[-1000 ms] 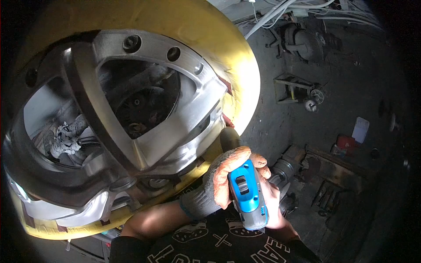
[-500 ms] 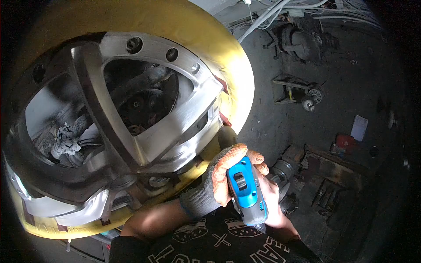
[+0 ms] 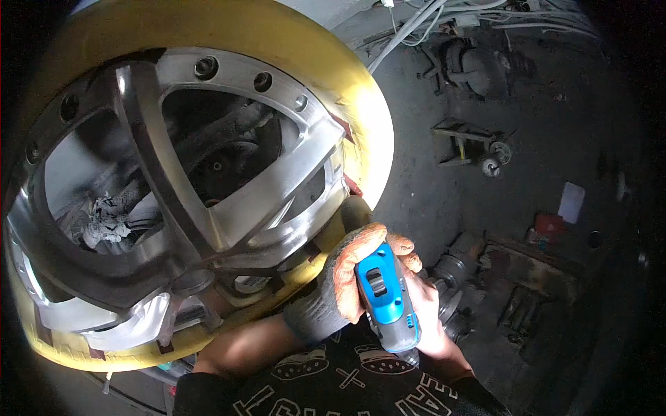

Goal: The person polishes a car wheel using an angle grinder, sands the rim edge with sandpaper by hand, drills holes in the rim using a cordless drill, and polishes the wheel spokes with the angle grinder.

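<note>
My left hand (image 3: 347,277), in a grey glove with orange on the fingers, is wrapped round the front of a blue and grey power tool (image 3: 383,291). Bare skin shows on my right hand (image 3: 425,312), which grips the tool's right side; its fingers are mostly hidden. A dark rounded tip (image 3: 356,213) extends from the tool, close to the lower right edge of a large metal wheel (image 3: 270,201). From this view I cannot tell whether they touch. A yellow ring (image 3: 305,45) surrounds the shiny wheel, which has spokes and round holes.
White cables (image 3: 423,21) run along the top. On the right are a small metal frame (image 3: 458,142), a white sheet (image 3: 571,202), a red object (image 3: 548,224) and dark machine parts (image 3: 451,270). Crumpled grey material (image 3: 107,220) shows through the wheel's left opening.
The wheel and its yellow ring appear slightly further left. The tool and both hands have shifted a little up and left, and the grip looks the same.
</note>
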Demonstrator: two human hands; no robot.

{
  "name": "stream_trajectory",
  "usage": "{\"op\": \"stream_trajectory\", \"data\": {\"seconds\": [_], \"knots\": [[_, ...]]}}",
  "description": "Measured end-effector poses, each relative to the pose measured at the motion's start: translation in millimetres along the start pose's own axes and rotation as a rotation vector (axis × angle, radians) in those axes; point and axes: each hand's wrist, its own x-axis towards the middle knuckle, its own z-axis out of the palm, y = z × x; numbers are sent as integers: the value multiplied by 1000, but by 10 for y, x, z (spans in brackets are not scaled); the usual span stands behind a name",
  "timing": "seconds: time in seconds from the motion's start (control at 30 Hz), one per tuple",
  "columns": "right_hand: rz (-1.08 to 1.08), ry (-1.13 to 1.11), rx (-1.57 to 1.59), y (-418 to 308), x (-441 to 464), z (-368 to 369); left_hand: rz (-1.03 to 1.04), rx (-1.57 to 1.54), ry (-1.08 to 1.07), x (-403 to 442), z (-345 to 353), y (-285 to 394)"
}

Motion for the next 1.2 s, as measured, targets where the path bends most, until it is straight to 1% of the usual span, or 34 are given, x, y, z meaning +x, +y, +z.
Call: {"op": "stream_trajectory", "data": {"seconds": [0.07, 0.13, 0.17, 0.2, 0.27, 0.33, 0.37, 0.47, 0.53, 0.57, 0.63, 0.67, 0.73, 0.77, 0.8, 0.87, 0.93, 0.97, 1.0, 1.07, 1.2], "knots": [[2, 0, 2, -11, 4, -4, 87, 66, -76, 15, 25, -23], [29, 12, 35, -33, 6, -3, 156, 8, -26, 4, 134, -9], [29, 11, 38, -41, 1, -9, 156, 11, -24, -2, 173, 4], [29, 9, 15, -45, -8, -15, 73, 11, 48, -7, 204, 22], [29, 7, -8, -44, -33, -11, -11, 12, 119, -8, 264, 75], [25, 20, -37, -34, -66, -5, -191, -102, 210, 8, 322, 137], [28, 20, -38, -31, -81, -7, -193, -104, 211, -1, 363, 127], [25, 5, -55, -9, -113, -10, -98, -33, 228, -4, 408, 100], [32, 23, -53, 8, -139, 2, -206, -136, 170, 30, 361, 135], [33, 22, -53, 10, -132, -1, -206, -136, 171, 34, 368, 151], [32, 2, -8, 12, -95, -14, -229, -133, 256, 39, 397, 184], [32, 2, -7, 9, -73, -17, -229, -133, 256, 45, 393, 196], [55, 2, 43, -16, -33, -18, -162, -68, 193, 53, 384, 212], [54, 2, 43, -38, -30, -25, -162, -67, 193, 33, 380, 157], [66, -6, 45, -64, -25, -34, -10, -8, 180, -1, 374, 58], [76, -13, 47, -99, -19, -28, 144, 53, 165, -8, 329, 33], [11, 13, -83, -133, -39, -9, -193, -208, 115, 10, 263, 148], [52, -9, -35, -152, -50, -22, -288, -213, 257, -8, 308, 206], [53, -11, -35, -146, -47, -23, -288, -215, 258, -14, 260, 159], [32, -18, -67, -128, -35, -22, -26, -106, 155, -24, 151, 33], [51, -30, -41, -103, -16, -8, -70, -149, 150, -2, 140, 52]]}}
